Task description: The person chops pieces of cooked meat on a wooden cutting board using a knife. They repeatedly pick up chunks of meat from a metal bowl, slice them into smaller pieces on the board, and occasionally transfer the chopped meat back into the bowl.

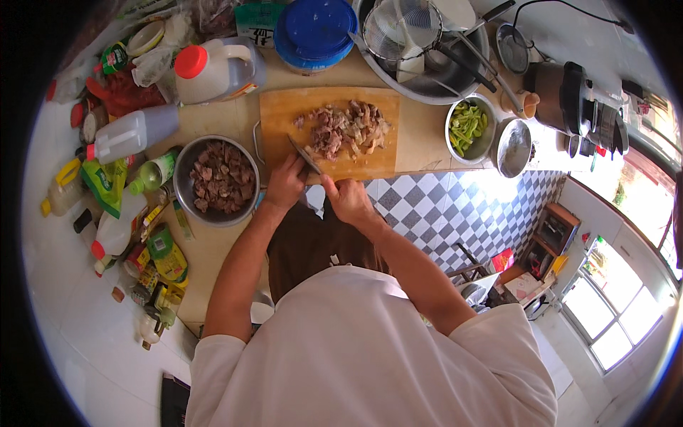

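Observation:
My right hand [349, 202] is closed on the handle of a kitchen knife [304, 154] at the near edge of a wooden cutting board [277, 112]. The blade points up and left over the board. Beside the blade, at the board's near left edge, is my left hand [287, 181], its fingers bent; whether they touch meat or the blade cannot be told. Chopped meat [328, 133] lies in a pile on the board, past the knife. A steel bowl [180, 184] of dark meat chunks [221, 179] stands left of my left hand.
Bottles and a large red-capped jug [213, 72] crowd the left. A blue-lidded tub [315, 32] stands behind the board. To its right, a large metal basin [395, 85] holds a wire strainer [403, 29] and utensils. Bowls, one with cut green peppers [467, 128], stand at right.

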`<state>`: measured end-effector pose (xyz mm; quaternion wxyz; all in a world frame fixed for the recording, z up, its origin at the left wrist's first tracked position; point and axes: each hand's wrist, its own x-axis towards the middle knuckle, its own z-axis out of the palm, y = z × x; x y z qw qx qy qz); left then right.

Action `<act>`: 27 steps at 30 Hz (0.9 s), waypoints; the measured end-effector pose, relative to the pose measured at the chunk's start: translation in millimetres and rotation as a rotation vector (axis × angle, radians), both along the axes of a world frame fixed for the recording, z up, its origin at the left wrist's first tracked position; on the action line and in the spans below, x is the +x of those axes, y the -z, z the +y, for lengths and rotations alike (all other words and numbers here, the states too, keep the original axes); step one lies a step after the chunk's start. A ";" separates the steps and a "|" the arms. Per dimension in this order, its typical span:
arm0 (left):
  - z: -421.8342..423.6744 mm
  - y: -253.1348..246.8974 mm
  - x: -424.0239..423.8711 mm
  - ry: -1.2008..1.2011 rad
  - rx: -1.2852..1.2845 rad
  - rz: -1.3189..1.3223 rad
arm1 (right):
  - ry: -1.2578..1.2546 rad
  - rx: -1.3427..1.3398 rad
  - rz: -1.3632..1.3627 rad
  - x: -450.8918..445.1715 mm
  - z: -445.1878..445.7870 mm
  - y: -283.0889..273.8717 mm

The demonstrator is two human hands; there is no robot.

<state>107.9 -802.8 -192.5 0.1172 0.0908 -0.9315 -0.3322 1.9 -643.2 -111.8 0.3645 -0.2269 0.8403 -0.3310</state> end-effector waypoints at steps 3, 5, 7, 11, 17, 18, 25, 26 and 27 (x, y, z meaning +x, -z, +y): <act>0.9 -3.8 3.5 0.044 -0.119 0.007 | 0.007 0.060 -0.002 4.6 -12.7 10.5; 6.1 -8.0 5.5 -0.034 -0.073 -0.053 | 0.011 -0.049 -0.046 6.0 -18.6 18.7; 16.4 -12.0 8.7 -0.104 -0.109 -0.055 | 0.118 -0.153 0.038 10.8 -16.8 26.6; 29.6 -14.7 2.0 -0.269 -0.142 -0.035 | 0.202 -0.178 0.182 14.4 -4.6 44.2; 56.0 -32.7 -49.9 -0.633 0.305 -0.058 | 0.448 -0.305 -0.172 -2.0 35.8 24.3; 61.1 -43.8 -46.0 -0.771 0.444 -0.071 | 0.488 -0.293 -0.191 -5.1 42.5 16.2; 20.1 -99.8 47.5 -0.755 0.142 0.102 | 0.368 -0.137 -0.153 -5.7 64.7 -24.2; -0.3 -97.3 61.1 -0.789 0.113 0.051 | 0.376 -0.088 -0.145 -3.4 63.7 -27.0; -23.5 -92.0 72.4 -0.819 0.098 -0.005 | 0.364 -0.118 -0.146 -0.4 62.0 -29.5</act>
